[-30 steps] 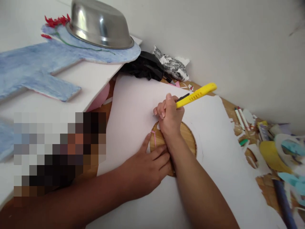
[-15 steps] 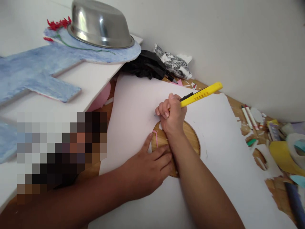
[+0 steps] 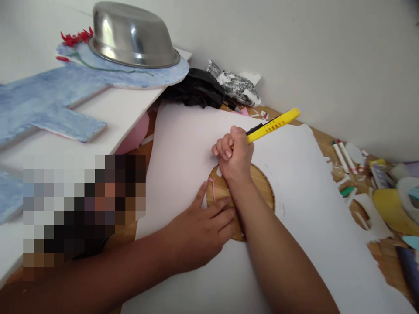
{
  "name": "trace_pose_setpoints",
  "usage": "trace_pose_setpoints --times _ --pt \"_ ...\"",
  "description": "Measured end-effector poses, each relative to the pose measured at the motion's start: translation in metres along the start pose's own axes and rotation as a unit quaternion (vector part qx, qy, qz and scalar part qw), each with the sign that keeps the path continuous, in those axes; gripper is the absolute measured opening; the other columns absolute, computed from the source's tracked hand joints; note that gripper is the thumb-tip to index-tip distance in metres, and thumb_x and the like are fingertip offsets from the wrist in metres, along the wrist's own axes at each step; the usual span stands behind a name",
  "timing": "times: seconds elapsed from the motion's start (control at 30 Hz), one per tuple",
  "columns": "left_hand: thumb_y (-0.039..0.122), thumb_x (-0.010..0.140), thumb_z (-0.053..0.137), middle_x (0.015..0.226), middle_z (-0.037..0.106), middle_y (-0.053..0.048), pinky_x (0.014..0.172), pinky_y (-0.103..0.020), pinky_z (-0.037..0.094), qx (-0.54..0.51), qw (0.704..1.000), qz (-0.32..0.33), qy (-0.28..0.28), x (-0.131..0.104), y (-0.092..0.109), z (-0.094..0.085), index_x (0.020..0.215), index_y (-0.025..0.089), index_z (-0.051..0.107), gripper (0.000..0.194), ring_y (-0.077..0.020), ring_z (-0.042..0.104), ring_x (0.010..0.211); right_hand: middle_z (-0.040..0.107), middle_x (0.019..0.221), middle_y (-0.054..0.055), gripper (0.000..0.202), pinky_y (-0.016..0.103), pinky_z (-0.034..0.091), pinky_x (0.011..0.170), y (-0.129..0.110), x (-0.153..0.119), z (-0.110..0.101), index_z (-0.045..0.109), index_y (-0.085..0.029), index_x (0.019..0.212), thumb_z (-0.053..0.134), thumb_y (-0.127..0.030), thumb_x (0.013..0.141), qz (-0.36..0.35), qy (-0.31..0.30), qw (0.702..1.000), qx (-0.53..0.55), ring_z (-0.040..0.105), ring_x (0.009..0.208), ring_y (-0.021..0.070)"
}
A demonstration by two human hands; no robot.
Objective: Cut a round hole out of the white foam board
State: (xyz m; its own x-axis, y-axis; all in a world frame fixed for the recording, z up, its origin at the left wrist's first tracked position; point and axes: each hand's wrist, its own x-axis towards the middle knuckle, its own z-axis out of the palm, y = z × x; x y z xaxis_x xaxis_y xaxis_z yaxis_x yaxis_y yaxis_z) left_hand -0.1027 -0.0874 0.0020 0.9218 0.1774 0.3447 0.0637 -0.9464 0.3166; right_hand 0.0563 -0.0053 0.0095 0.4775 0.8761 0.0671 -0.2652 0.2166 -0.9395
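Note:
A large white sheet [image 3: 183, 144] lies over the wooden table, with a round hole in its middle through which the brown wood [image 3: 262, 187] shows. My right hand [image 3: 237, 150] is wrapped around a yellow utility knife [image 3: 275, 125], its body slanting up to the right. The blade end is hidden by the fingers, close to the hole's upper edge. Flat with fingers spread, my left hand [image 3: 209, 226] rests on the sheet at the hole's left and lower side. A thin pink strip [image 3: 214, 189] lies inside the hole, near the left fingertips.
To the left, a white board [image 3: 127, 113] bears a blue-painted cutout [image 3: 75, 78] with an upturned metal bowl [image 3: 132, 37]. A black plastic bag [image 3: 196, 89] sits behind the sheet. Markers [image 3: 340, 157], yellow tape [image 3: 388, 209] and paper scraps lie at right.
The view has shifted slightly, so the board and bowl appear a little further left. My right hand and the knife have moved only a little; my left hand stays in place on the sheet.

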Motion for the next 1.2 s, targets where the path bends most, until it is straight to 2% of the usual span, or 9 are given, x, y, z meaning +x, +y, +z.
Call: trace_pose_setpoints --times 0.33,0.53,0.73,0.93,1.07,1.2 --pt "0.015 0.095 0.046 0.132 0.063 -0.011 0.122 -0.068 0.003 -0.005 1.000 0.001 -0.002 -0.0007 -0.0008 0.0013 0.119 0.011 0.063 0.030 -0.0288 0.048 0.134 0.029 0.040 -0.012 0.047 0.024 0.047 0.047 0.0009 -0.0018 0.0021 0.031 -0.024 0.060 0.066 -0.043 0.084 0.002 -0.021 1.000 -0.009 0.031 0.035 0.0064" --pt "0.015 0.094 0.047 0.130 0.064 -0.011 0.120 -0.068 -0.006 -0.018 1.000 -0.002 -0.001 0.0010 -0.0015 0.0007 0.120 0.011 0.062 0.030 -0.0276 0.048 0.135 0.038 0.039 -0.011 0.041 0.031 0.060 0.061 0.0071 -0.0011 0.0005 0.038 -0.024 0.058 0.062 -0.041 0.087 -0.026 -0.004 0.999 -0.039 0.037 0.036 0.0070" --pt "0.015 0.096 0.043 0.131 0.063 -0.010 0.121 -0.067 -0.009 -0.015 1.000 0.000 -0.004 0.0015 -0.0020 0.0008 0.120 0.011 0.062 0.031 -0.0279 0.044 0.138 0.050 0.040 -0.008 0.034 0.032 0.062 0.074 0.0037 -0.0064 0.0022 0.044 -0.023 0.055 0.057 -0.025 0.087 -0.057 0.031 0.991 -0.118 0.048 0.039 0.0080" --pt "0.016 0.096 0.044 0.135 0.061 -0.010 0.120 -0.067 -0.010 -0.010 1.000 0.003 -0.010 0.0024 -0.0029 -0.0001 0.124 0.011 0.060 0.033 -0.0284 0.042 0.140 0.050 0.037 -0.006 0.035 0.028 0.060 0.067 0.0032 -0.0077 0.0051 0.044 -0.024 0.049 0.054 -0.018 0.082 -0.063 0.026 0.982 -0.179 0.052 0.040 0.0097" --pt "0.016 0.095 0.044 0.135 0.061 -0.009 0.119 -0.065 -0.015 -0.012 1.000 -0.001 -0.011 0.0025 -0.0025 -0.0015 0.123 0.012 0.060 0.033 -0.0277 0.042 0.139 0.054 0.039 -0.006 0.033 0.031 0.060 0.069 0.0046 -0.0081 0.0025 0.043 -0.024 0.051 0.055 -0.020 0.082 -0.058 0.023 0.987 -0.145 0.053 0.040 0.0099" --pt "0.015 0.095 0.044 0.134 0.062 -0.008 0.121 -0.063 -0.012 -0.012 1.000 -0.002 -0.016 0.0018 -0.0015 -0.0029 0.122 0.012 0.061 0.032 -0.0265 0.044 0.138 0.050 0.038 -0.008 0.032 0.036 0.063 0.076 0.0055 -0.0058 -0.0040 0.041 -0.023 0.053 0.053 -0.023 0.083 -0.049 0.052 0.996 -0.054 0.049 0.036 0.0086"
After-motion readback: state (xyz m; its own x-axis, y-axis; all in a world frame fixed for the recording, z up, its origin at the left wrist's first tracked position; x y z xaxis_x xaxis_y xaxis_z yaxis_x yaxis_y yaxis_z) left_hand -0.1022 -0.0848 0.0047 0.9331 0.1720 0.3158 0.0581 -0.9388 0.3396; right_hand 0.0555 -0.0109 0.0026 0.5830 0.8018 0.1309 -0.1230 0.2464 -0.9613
